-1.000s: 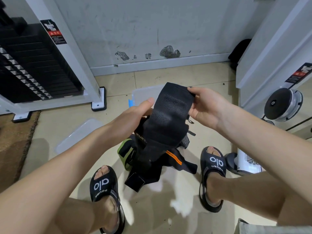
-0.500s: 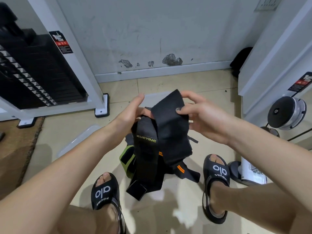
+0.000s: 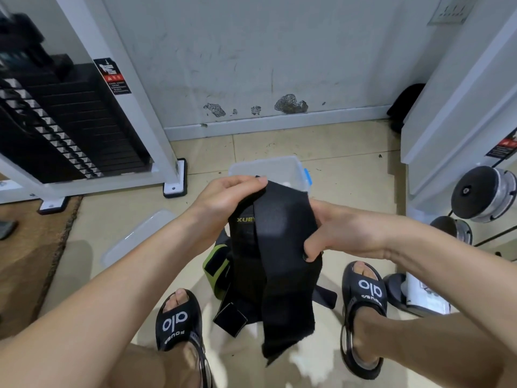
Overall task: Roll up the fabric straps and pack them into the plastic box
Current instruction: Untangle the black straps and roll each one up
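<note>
Head view: a tiled floor (image 3: 349,175) runs up to a scuffed white wall, with a weight stack (image 3: 70,121) in a white frame at the left, a brown mat (image 3: 28,261) beneath it, and white gym equipment with round metal fittings at the right. The person's sandalled feet stand either side of a heap of straps.

The plastic box (image 3: 268,169), clear with a blue clip, stands open on the floor just beyond the hands; what shows of its inside looks bare, though the hands hide the near part. Its lid (image 3: 140,236) lies on the floor to the left, well apart from it.

The left hand (image 3: 226,197) pinches the top edge of a wide black strap (image 3: 282,247), fingers curled over it. The right hand (image 3: 338,231) grips the same strap lower on its right side, thumb pressed into the fabric. The strap hangs long and flat from the hands, its loose end down between the feet. Behind it lie more straps (image 3: 223,275), one edged in green, in a pile on the floor.

By my judgement the task is barely begun: this strap has no turns in it yet, nothing appears packed, and the pile is still to be rolled.
</note>
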Demonstrator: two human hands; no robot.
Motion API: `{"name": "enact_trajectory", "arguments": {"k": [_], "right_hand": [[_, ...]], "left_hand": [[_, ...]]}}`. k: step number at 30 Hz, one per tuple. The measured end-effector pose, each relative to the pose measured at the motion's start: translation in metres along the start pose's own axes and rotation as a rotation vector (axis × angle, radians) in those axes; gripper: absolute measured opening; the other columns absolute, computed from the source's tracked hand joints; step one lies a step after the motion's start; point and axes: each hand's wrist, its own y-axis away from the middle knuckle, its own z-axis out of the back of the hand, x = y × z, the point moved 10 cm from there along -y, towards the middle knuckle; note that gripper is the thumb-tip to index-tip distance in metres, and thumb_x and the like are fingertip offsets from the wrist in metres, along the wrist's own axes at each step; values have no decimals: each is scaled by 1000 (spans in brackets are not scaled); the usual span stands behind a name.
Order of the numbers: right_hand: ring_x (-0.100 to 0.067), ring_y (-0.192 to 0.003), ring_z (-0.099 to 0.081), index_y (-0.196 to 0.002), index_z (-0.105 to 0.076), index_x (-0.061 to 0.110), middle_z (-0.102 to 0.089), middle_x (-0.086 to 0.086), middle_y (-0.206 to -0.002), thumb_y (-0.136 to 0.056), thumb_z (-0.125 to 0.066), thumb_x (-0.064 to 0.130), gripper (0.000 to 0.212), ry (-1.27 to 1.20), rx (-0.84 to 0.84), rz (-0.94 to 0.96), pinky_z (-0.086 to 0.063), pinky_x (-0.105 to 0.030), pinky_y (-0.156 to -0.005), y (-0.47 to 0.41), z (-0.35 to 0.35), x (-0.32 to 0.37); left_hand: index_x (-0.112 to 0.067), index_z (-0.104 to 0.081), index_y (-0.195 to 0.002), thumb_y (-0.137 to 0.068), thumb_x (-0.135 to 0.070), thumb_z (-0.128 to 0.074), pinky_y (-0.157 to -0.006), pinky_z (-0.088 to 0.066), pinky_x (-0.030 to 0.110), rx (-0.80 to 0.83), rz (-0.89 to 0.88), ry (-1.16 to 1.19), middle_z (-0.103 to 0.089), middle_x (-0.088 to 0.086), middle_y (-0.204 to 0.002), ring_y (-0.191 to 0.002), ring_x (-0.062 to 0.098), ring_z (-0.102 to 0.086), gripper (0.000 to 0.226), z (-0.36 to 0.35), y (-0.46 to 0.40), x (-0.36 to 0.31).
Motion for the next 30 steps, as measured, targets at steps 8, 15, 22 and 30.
{"name": "enact_trajectory", "arguments": {"k": [8, 15, 22, 30], "right_hand": [[-18, -62, -45, -81, -51, 1, -47, -6, -70, -75, -61, -8, 14, 485, 200, -94, -33, -35, -58, 10, -36, -21], [-25, -121, -67, -131, -62, 9, -72, -8, -127, -89, -66, 12, 42, -103, 78, -26, -48, -45, -110, 1, -15, -13], [-20, -94, -71, -107, -70, 16, -77, -6, -98, -99, -54, 1, 23, -109, -440, 72, -54, -28, -76, -1, 54, -2], [-26, -105, -72, -122, -66, 8, -75, -11, -114, -98, -60, 8, 25, -482, -649, 138, -56, -37, -90, 9, 80, 9]], "left_hand": [[-3, -74, -112, -98, -17, -66, -71, -57, 26, 16, 74, 34, -77, 17, -110, -92, 24, -74, 21, -9, 3, 8], [3, -71, -100, -97, -12, -66, -69, -55, 23, -96, 32, -14, -75, 13, -93, -82, 19, -71, 16, 0, -1, 1], [-13, -78, -94, -94, -54, -65, -84, -54, 33, -131, 169, -212, -78, 7, -100, -94, 25, -74, 43, 8, 1, 15], [-18, -79, -89, -97, -47, -59, -82, -48, 28, -60, 215, -420, -72, 2, -106, -99, 17, -65, 36, -5, 5, 19]]}}
